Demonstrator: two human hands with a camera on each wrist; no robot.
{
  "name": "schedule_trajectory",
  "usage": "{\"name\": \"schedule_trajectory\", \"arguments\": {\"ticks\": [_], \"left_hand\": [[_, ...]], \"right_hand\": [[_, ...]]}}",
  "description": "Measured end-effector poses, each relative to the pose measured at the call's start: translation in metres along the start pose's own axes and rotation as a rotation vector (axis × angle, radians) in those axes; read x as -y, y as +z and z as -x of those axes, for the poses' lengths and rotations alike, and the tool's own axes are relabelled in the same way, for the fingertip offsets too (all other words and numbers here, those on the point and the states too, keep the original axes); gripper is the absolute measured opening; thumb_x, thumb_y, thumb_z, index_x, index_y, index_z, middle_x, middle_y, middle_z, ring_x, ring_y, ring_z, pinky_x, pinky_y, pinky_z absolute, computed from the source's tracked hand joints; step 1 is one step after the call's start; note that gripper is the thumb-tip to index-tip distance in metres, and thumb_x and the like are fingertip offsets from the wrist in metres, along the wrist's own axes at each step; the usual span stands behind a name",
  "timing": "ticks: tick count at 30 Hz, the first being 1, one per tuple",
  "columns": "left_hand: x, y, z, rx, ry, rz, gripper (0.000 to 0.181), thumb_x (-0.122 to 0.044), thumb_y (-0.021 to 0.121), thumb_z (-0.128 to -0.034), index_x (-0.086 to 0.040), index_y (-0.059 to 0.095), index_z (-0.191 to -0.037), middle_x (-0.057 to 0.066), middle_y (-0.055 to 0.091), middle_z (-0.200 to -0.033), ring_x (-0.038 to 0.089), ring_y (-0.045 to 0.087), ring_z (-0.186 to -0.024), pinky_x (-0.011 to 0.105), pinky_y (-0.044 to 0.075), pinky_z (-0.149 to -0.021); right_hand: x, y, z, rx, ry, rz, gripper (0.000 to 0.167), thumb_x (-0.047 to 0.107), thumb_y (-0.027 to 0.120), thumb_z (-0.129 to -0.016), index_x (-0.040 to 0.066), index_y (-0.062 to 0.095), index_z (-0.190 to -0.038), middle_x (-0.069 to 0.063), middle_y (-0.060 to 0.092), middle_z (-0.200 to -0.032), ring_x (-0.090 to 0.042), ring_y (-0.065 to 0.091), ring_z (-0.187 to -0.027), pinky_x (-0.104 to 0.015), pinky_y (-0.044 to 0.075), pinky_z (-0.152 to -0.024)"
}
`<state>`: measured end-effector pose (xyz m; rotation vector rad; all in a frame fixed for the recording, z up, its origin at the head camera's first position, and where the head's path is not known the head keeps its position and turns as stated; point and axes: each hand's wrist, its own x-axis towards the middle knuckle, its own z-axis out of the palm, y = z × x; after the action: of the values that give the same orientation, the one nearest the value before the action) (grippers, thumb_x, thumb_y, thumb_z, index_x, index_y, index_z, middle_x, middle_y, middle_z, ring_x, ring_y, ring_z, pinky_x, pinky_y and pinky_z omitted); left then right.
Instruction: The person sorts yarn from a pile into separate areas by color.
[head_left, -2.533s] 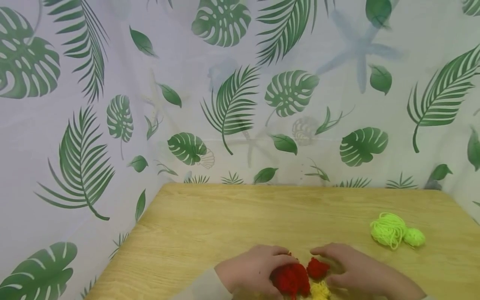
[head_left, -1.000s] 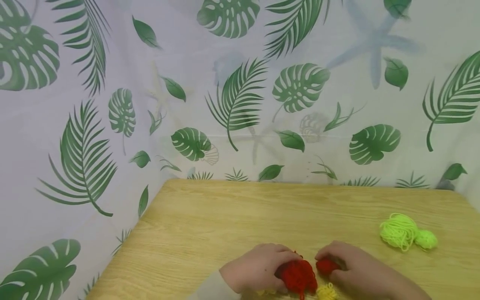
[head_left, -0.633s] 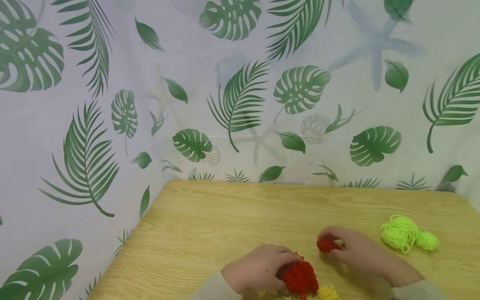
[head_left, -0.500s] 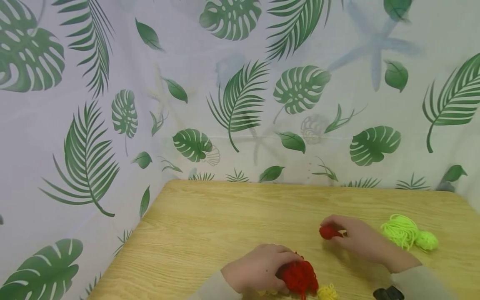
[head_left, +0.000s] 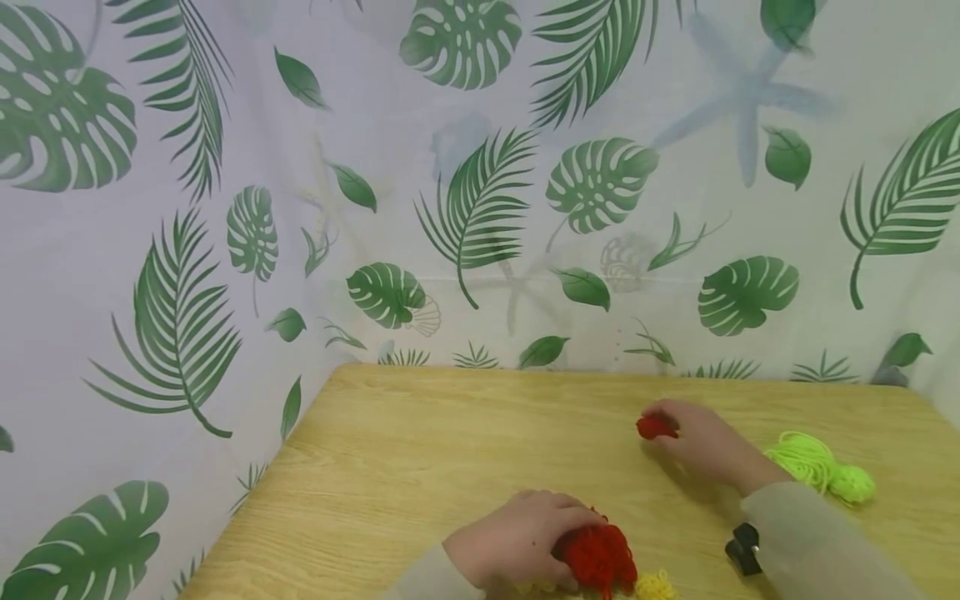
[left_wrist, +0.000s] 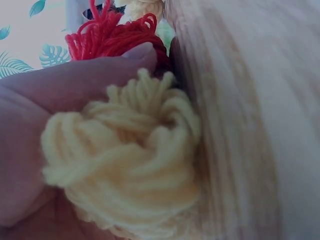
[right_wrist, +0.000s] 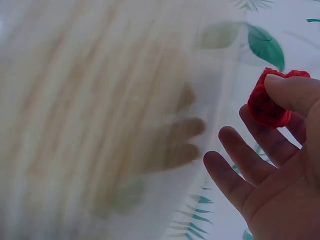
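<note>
My left hand (head_left: 525,537) grips a large red yarn ball (head_left: 600,554) near the front of the table; its thumb crosses the red strands in the left wrist view. Close to that palm sits a yellow yarn ball (left_wrist: 130,170), mostly hidden by the hand in the head view. Another bit of yellow yarn (head_left: 656,586) lies right of the large red ball. Farther back, my right hand (head_left: 701,442) pinches a small red yarn ball (right_wrist: 270,102) between thumb and index finger. Its other fingers are spread, and the small ball looks lifted off the table.
A loose lime yarn bundle (head_left: 802,458) and a small lime yarn ball (head_left: 852,483) lie at the right, partly behind the right forearm. A black device (head_left: 742,550) is on the right wrist. Leaf-printed cloth (head_left: 480,208) hangs behind the wooden table (head_left: 450,433).
My right hand has taken hold of the small red yarn ball and carried it away from me toward the back of the table. The left hand stays on the large red ball.
</note>
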<state>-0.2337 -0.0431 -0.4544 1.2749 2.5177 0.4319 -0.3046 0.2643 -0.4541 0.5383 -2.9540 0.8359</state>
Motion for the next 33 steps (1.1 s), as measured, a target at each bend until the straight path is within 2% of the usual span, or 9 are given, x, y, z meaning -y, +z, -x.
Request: {"name": "schedule_trajectory", "arguments": {"ticks": [12, 17, 23, 27, 33], "left_hand": [[-0.002, -0.002, 0.0, -0.001, -0.003, -0.016, 0.071, -0.032, 0.086, -0.0822, -0.037, 0.052, -0.145, -0.023, 0.052, -0.137, -0.001, 0.047, -0.122, 0.029, 0.036, -0.106], [-0.003, -0.004, 0.0, -0.006, -0.006, -0.012, 0.072, -0.031, 0.088, -0.08, -0.038, 0.054, -0.143, -0.023, 0.053, -0.135, -0.001, 0.048, -0.121, 0.029, 0.037, -0.105], [-0.006, -0.006, 0.003, -0.01, -0.004, -0.039, 0.073, -0.032, 0.087, -0.0797, -0.039, 0.053, -0.144, -0.023, 0.052, -0.136, 0.0, 0.047, -0.121, 0.029, 0.037, -0.105], [-0.009, -0.005, 0.005, -0.016, 0.0, -0.078, 0.071, -0.037, 0.085, -0.0822, -0.04, 0.051, -0.145, -0.022, 0.052, -0.136, 0.001, 0.047, -0.122, 0.029, 0.037, -0.105], [-0.01, 0.001, 0.001, -0.036, 0.018, -0.186, 0.068, -0.05, 0.078, -0.0861, -0.04, 0.05, -0.147, -0.02, 0.052, -0.137, 0.003, 0.047, -0.123, 0.032, 0.036, -0.106]], "right_hand": [[0.009, 0.007, -0.025, -0.002, 0.037, 0.013, 0.037, 0.02, 0.07, -0.095, 0.002, 0.063, -0.127, -0.014, 0.067, -0.114, -0.031, 0.062, -0.1, -0.054, 0.049, -0.088], [0.012, 0.014, -0.034, 0.014, 0.051, 0.031, 0.033, 0.018, 0.069, -0.094, 0.005, 0.064, -0.123, -0.01, 0.067, -0.111, -0.029, 0.061, -0.098, -0.053, 0.049, -0.089], [0.013, 0.021, -0.038, 0.022, 0.027, 0.097, 0.027, 0.011, 0.071, -0.089, 0.007, 0.068, -0.115, -0.006, 0.067, -0.103, -0.028, 0.06, -0.095, -0.052, 0.049, -0.088], [0.012, 0.025, -0.039, 0.019, 0.012, 0.123, 0.027, 0.011, 0.072, -0.088, 0.007, 0.069, -0.115, -0.007, 0.066, -0.104, -0.029, 0.06, -0.096, -0.053, 0.049, -0.088], [0.01, 0.028, -0.038, 0.024, 0.016, 0.142, 0.03, 0.012, 0.072, -0.088, 0.005, 0.068, -0.117, -0.01, 0.065, -0.106, -0.031, 0.06, -0.097, -0.053, 0.049, -0.089]]}}
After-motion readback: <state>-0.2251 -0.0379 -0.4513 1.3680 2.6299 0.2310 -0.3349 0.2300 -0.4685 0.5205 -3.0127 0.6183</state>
